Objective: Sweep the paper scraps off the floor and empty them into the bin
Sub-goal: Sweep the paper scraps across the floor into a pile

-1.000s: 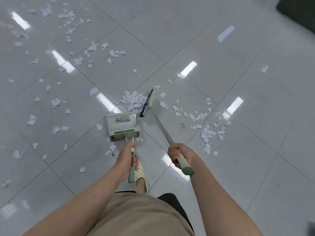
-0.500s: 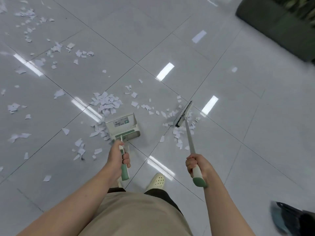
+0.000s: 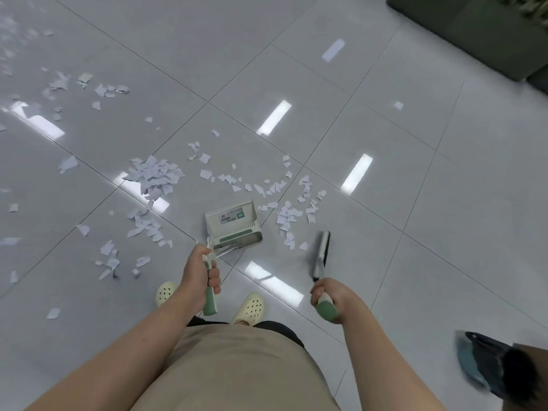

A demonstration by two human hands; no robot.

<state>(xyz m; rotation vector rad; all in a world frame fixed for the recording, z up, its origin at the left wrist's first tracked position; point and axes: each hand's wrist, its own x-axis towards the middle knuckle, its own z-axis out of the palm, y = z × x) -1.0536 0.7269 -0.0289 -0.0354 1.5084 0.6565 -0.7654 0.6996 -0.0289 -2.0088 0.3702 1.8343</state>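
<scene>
my left hand [image 3: 204, 271] is clenched round the dustpan [image 3: 234, 225] handle, my right hand [image 3: 329, 295] round the broom [image 3: 321, 255] grip. the paper scraps [image 3: 154, 175] lie scattered on the floor [image 3: 430, 203]: one heap ahead and left of the pan, a looser trail to its right near the brush head. they look feather-light and likely to skid on glossy tile, so i'd sweep low and gently. open floor lies ahead and right; a dark planter [image 3: 474, 34] edges the far corner.
</scene>
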